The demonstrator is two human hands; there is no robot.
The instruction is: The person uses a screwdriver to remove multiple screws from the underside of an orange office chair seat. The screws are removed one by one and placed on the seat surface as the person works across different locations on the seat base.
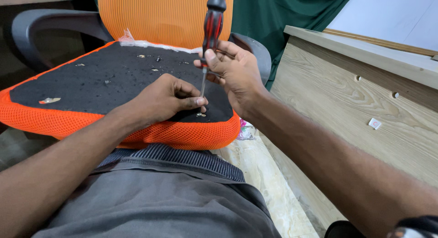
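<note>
My right hand (235,74) grips a red and black screwdriver (211,23), held upright with its thin shaft pointing down at the seat. The tip meets a small metal piece (200,114) near the front right of the black underside of an orange mesh chair seat (114,83). My left hand (166,99) rests on the seat with its fingers curled, thumb and forefinger pinched close around the shaft's lower end.
Small screws and a metal bracket (49,100) lie scattered on the seat's black surface. The orange chair back (159,17) and grey armrests (41,26) rise behind. A light wooden panel (365,101) with holes stands at the right, green cloth (283,10) behind it.
</note>
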